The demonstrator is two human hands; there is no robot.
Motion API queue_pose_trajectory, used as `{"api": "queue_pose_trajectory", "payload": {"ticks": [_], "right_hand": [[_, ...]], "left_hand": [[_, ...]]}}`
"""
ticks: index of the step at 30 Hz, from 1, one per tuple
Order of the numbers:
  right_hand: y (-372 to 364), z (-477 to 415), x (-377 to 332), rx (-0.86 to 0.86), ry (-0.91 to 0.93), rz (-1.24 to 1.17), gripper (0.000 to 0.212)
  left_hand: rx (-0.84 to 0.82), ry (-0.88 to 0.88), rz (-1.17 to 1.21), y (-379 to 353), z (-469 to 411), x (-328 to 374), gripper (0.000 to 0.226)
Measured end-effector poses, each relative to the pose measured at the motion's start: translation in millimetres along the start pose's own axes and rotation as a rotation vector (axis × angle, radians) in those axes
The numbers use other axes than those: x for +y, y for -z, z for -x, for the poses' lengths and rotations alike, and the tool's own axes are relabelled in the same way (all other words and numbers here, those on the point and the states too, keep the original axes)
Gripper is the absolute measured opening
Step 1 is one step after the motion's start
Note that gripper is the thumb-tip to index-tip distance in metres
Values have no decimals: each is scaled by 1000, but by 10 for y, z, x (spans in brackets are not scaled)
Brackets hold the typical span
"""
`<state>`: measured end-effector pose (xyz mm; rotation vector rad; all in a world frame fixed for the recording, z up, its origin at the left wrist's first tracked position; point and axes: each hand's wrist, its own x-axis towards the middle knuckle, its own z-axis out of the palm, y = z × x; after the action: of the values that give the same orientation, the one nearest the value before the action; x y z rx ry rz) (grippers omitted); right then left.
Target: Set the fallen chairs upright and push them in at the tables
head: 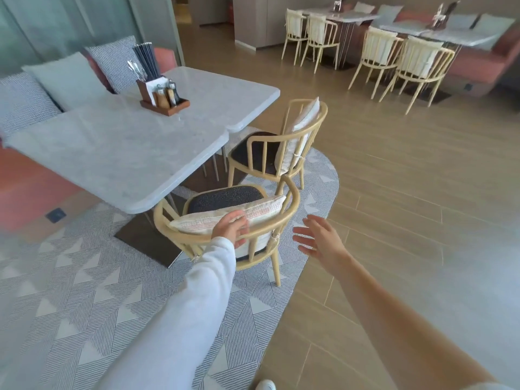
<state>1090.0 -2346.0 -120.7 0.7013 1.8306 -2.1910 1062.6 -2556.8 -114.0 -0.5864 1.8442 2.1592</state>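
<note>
A cream wooden chair (281, 215) with a dark seat and a striped back cushion stands upright at the near corner of the white marble table (118, 147). My left hand (232, 225) grips the curved top rail of its backrest. My right hand (318, 237) hovers open just right of the chair, fingers spread, touching nothing. A second matching chair (306, 133) stands upright behind it, seat partly under the table edge.
A wooden caddy (163, 94) with cutlery and shakers sits on the table. A patterned grey rug (98, 291) lies under table and chairs. Pink bench seating with cushions (64, 80) lines the left. More tables with several chairs (394, 57) stand far right across wood floor.
</note>
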Motion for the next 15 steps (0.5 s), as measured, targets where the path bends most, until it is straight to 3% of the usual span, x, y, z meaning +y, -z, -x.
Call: {"api": "queue_pose_trajectory", "payload": {"ticks": [7,12,15], "right_hand": [[-129,-900,-184,13,-95,-28,41],[-171,-1568,-208,47,-273,62,41],[-180,-1902,-187,107,-354,169,34]], "left_hand": [[213,61,5,-4,-632,-26,16],[438,136,-23,-13,-1098,-144,13],[551,220,-152,30,-1297,-197,32]]}}
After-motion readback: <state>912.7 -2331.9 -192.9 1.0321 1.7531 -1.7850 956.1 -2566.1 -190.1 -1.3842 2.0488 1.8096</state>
